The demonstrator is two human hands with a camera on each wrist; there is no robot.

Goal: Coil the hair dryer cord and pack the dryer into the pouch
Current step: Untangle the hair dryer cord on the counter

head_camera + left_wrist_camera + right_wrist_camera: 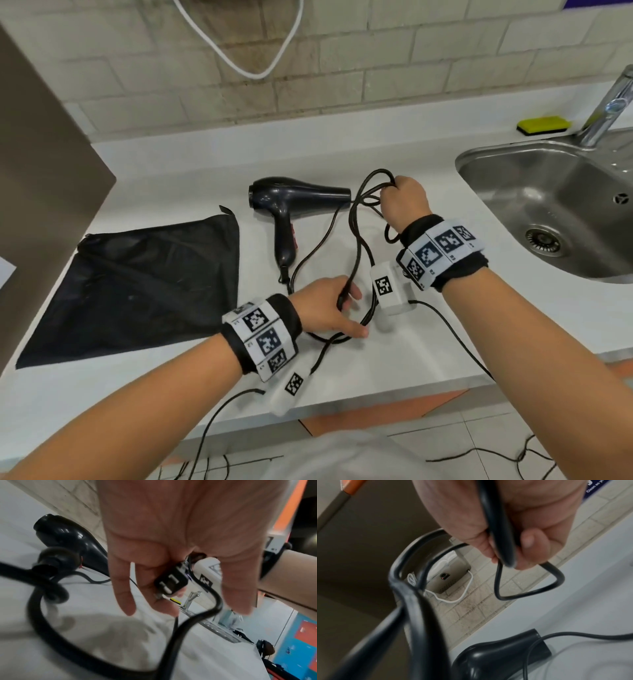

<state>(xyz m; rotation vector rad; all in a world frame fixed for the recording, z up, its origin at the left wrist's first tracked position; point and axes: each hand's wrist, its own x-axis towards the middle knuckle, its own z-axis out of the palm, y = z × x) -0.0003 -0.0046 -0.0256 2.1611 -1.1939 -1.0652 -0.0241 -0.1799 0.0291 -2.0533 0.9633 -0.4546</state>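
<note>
A dark hair dryer (291, 202) lies on its side on the white counter, nozzle pointing right, also seen in the wrist views (68, 534) (496, 655). Its black cord (356, 246) runs in long loops between my hands. My right hand (404, 200) is a fist gripping the bunched loops of cord (500, 536) just right of the nozzle. My left hand (349, 308) sits lower, near the handle's end, holding the cord's plug (171, 582) against its fingers. The black pouch (137, 284) lies flat on the counter to the left.
A steel sink (472, 154) with a tap (609, 106) is at the right, a yellow sponge (543, 124) behind it. A white cable (246, 65) hangs on the tiled wall. A grey panel (44, 137) stands at the left. The counter's front edge is close below my wrists.
</note>
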